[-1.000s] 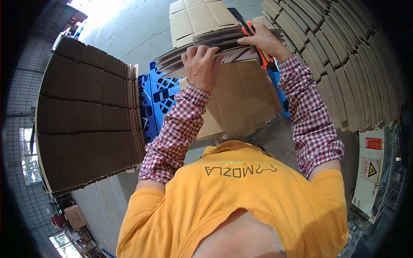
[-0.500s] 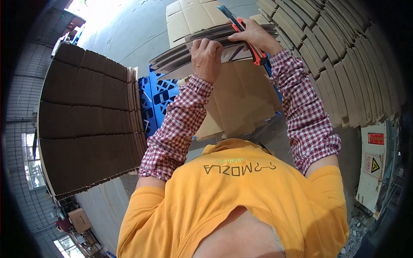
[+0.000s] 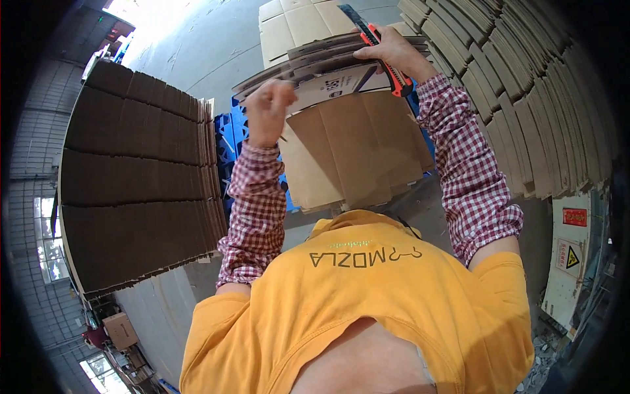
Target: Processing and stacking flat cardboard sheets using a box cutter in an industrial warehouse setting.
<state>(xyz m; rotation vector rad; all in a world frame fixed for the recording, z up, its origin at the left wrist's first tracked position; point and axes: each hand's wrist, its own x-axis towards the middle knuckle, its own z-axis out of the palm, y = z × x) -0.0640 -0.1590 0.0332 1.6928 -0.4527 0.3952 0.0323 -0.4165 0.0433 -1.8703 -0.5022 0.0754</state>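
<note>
My right hand (image 3: pixel 394 54) grips a red and black utility knife (image 3: pixel 397 82), its long blade out and pointing away to the upper left. That hand rests at the right end of several upright cardboard sheets (image 3: pixel 315 58), one with a white printed face. My left hand (image 3: pixel 268 108), slightly blurred, is curled closed near the left end of these sheets; what it holds, if anything, is hidden. In front of the sheets, nearer my body, lies a flat brown cardboard piece (image 3: pixel 361 144) with fold lines.
A tall stack of dark cardboard (image 3: pixel 138 177) stands on the left, beside a blue plastic pallet (image 3: pixel 226 134). Stacked cardboard bundles (image 3: pixel 518 92) rise on the right. More flat cardboard (image 3: pixel 298 29) lies beyond the sheets. A white panel with signs (image 3: pixel 566 256) stands at the lower right.
My left hand has moved left and slightly nearer from the middle of the sheets, uncovering the white printed face. My right hand with the utility knife has shifted slightly right.
</note>
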